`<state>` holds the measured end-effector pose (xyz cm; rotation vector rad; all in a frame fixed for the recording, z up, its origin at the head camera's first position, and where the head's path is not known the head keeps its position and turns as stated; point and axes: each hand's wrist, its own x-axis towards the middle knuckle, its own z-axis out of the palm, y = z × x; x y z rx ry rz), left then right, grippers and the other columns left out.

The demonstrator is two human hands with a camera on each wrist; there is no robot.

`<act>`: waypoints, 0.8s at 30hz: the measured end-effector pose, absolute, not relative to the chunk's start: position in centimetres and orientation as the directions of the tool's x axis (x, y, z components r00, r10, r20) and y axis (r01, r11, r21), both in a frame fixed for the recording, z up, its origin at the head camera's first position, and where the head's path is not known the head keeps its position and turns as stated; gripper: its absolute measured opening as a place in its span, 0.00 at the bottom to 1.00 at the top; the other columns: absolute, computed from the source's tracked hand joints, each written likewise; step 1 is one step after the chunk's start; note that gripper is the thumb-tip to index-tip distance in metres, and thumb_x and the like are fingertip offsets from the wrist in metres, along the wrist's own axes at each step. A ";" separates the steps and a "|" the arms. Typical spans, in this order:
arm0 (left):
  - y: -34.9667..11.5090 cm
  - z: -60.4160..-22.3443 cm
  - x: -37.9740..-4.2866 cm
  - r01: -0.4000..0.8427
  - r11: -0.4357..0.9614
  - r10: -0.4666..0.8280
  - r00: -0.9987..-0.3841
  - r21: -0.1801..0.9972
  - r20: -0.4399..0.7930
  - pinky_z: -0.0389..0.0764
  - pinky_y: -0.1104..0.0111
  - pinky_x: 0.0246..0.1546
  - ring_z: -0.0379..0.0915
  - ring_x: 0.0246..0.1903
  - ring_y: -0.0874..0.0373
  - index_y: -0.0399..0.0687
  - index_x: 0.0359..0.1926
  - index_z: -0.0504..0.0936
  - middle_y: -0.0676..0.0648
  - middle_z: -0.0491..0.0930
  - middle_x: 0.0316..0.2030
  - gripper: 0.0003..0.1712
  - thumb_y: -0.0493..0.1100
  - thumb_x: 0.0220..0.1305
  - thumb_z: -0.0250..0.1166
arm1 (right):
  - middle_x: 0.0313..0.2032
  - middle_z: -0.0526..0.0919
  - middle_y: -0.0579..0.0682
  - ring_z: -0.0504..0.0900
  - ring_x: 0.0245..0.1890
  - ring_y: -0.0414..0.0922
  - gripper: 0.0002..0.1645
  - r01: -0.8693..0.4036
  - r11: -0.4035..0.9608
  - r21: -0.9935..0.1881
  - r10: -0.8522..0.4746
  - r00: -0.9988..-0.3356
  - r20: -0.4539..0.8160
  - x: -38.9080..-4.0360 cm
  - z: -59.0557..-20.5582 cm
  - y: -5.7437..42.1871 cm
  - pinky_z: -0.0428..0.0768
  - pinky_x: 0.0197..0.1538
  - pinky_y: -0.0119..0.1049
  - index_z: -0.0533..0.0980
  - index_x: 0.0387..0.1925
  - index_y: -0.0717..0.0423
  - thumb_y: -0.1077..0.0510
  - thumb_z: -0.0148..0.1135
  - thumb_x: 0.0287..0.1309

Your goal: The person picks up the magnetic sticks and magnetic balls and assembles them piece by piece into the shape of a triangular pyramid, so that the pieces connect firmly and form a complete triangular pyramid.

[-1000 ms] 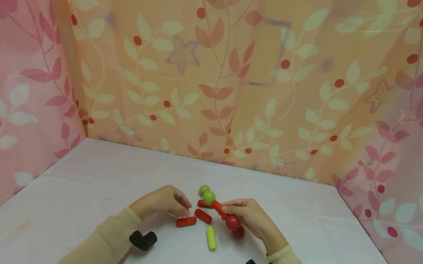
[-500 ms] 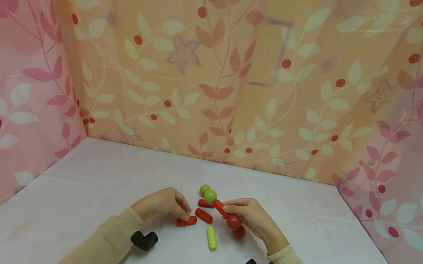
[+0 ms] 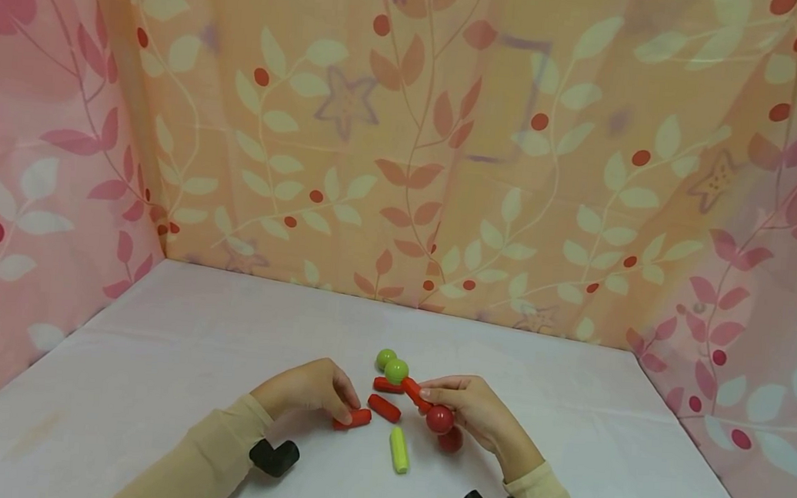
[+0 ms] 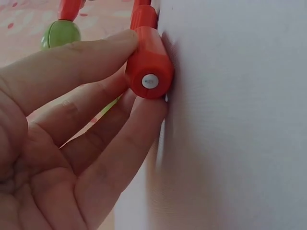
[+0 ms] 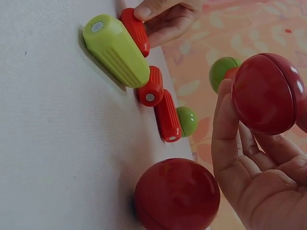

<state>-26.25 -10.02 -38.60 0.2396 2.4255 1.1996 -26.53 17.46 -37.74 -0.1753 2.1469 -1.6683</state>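
above the white bench point(image 3: 226, 329), the right hand point(image 3: 480, 417) gripped a red linking rod point(image 3: 411, 389), red ball point(image 3: 439, 419) and green ball point(image 3: 397, 371) at its ends. the left hand point(image 3: 315, 388) pinched a red rod point(image 3: 360, 418) low down. near them lay a loose red ball point(image 3: 451, 440), lime rod point(image 3: 400, 450), two other red rods point(image 3: 383, 408) and a loose green ball point(image 3: 385, 358).

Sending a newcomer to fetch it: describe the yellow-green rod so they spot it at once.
On the white table, look between the left hand and right hand. On the near side of the loose red rods lies the yellow-green rod. It is the only rod that isn't red.
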 end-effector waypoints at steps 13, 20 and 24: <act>-10.2 -38.2 -26.2 -0.043 0.636 0.291 -0.911 0.771 -0.291 0.80 0.69 0.34 0.78 0.28 0.59 0.46 0.31 0.90 0.50 0.85 0.28 0.07 0.32 0.50 0.73 | 0.38 0.90 0.52 0.85 0.39 0.40 0.23 0.147 0.256 -0.956 -0.363 -0.901 -0.236 -26.5 -37.7 17.5 0.85 0.48 0.35 0.80 0.53 0.66 0.55 0.65 0.62; -10.1 -37.5 -26.2 -0.091 0.592 0.237 -0.930 0.801 -0.281 0.81 0.67 0.36 0.79 0.31 0.57 0.46 0.33 0.90 0.49 0.85 0.31 0.06 0.34 0.51 0.73 | 0.38 0.90 0.51 0.86 0.38 0.38 0.23 0.147 0.231 -0.962 -0.376 -0.898 -0.228 -26.5 -37.6 17.5 0.85 0.47 0.33 0.80 0.54 0.67 0.55 0.66 0.63; -10.1 -37.3 -26.3 -0.086 0.540 0.235 -0.940 0.837 -0.249 0.77 0.68 0.36 0.78 0.33 0.56 0.47 0.34 0.90 0.50 0.86 0.30 0.07 0.35 0.52 0.74 | 0.38 0.90 0.51 0.86 0.38 0.39 0.23 0.156 0.228 -0.961 -0.366 -0.901 -0.233 -26.5 -37.6 17.4 0.85 0.48 0.34 0.80 0.53 0.67 0.55 0.66 0.62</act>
